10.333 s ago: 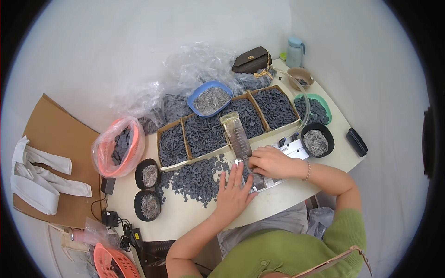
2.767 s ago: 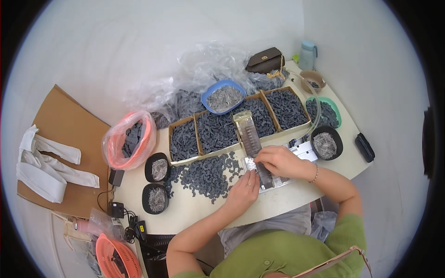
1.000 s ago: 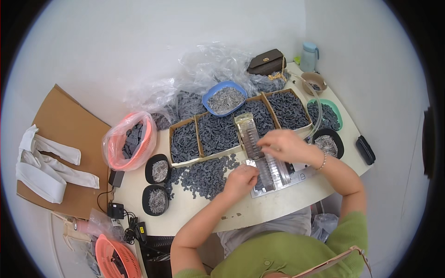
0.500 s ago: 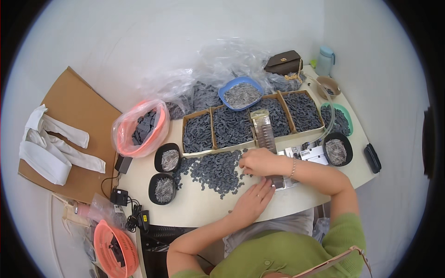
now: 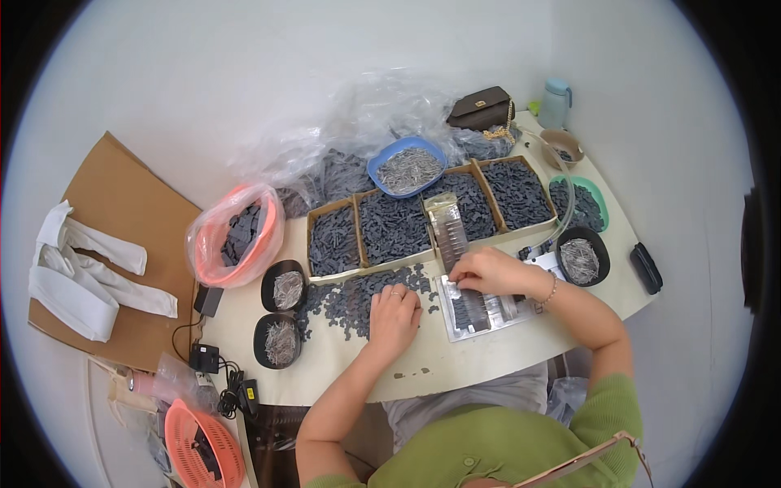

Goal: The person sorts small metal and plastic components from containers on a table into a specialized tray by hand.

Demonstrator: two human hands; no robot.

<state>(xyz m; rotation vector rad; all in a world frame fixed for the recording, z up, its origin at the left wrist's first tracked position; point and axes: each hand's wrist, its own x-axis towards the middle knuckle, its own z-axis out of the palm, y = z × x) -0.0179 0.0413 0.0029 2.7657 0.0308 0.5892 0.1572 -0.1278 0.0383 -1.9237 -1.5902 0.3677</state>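
Note:
At the near edge of a loose pile of small dark grey pieces (image 5: 342,302) rests my left hand (image 5: 394,321). Its fingers are bent and close together, and what lies under the fingertips is hidden. My right hand (image 5: 492,272) is over a flat metal fixture (image 5: 455,335) holding a row of dark pieces. Its fingers are pinched together; anything between them is too small to make out. A long clear strip with dark ridges (image 5: 447,225) runs from the boxes down past the right fingertips onto the fixture.
Cardboard trays of dark pieces (image 5: 394,228) line the back. Black bowls of metal pins (image 5: 277,342) stand left, another bowl (image 5: 580,259) right. A blue basin (image 5: 407,167) sits on the trays. A pink bag-lined basin (image 5: 236,236) stands left; a black case (image 5: 645,268) lies far right.
My left hand has moved left and away from the fixture onto the loose pile. My right hand has shifted from the pile's edge to above the fixture, uncovering more of it.

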